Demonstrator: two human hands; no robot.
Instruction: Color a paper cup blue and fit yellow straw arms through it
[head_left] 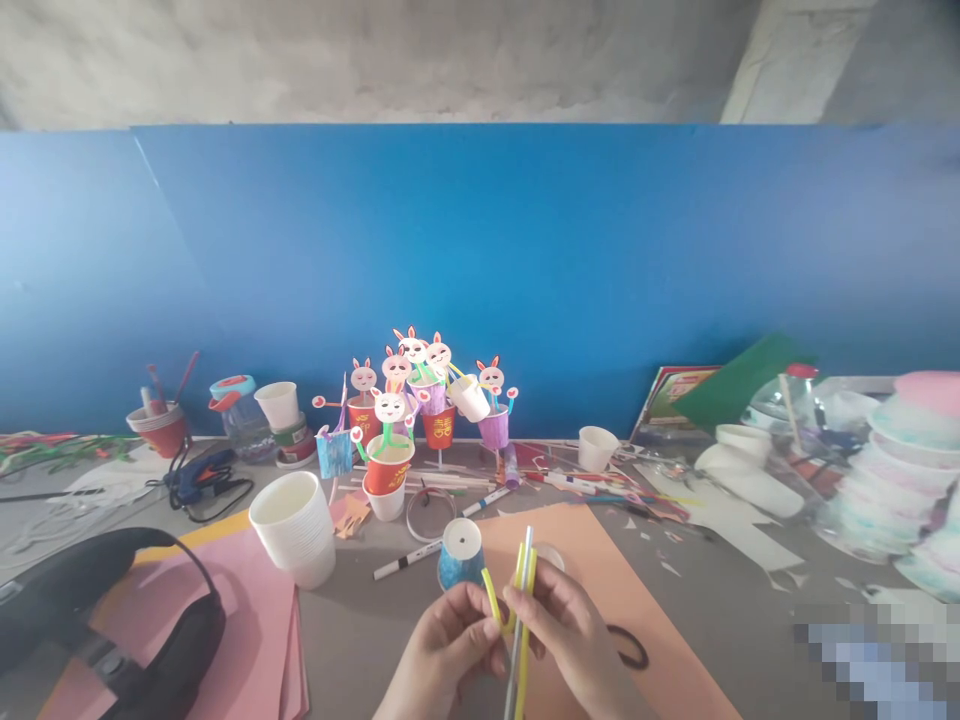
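Note:
My left hand (450, 645) and my right hand (566, 630) meet low in the middle, both pinched on a bent yellow pipe cleaner (491, 592) laid against a thin grey stick (520, 620). The stick stands almost upright between my fingers. Just behind my hands a blue paper cup (459, 553) sits upside down on the table beside an orange paper sheet (600, 570). Black scissors (628, 648) lie on the orange sheet to the right of my right hand.
A stack of white cups (294, 527) stands left of centre on pink paper (247, 620). Several finished bunny cup figures (412, 400) line the blue back wall. A black bag (112, 610), a glue gun (196, 478), markers (409, 560) and stacked plates (900, 480) crowd the sides.

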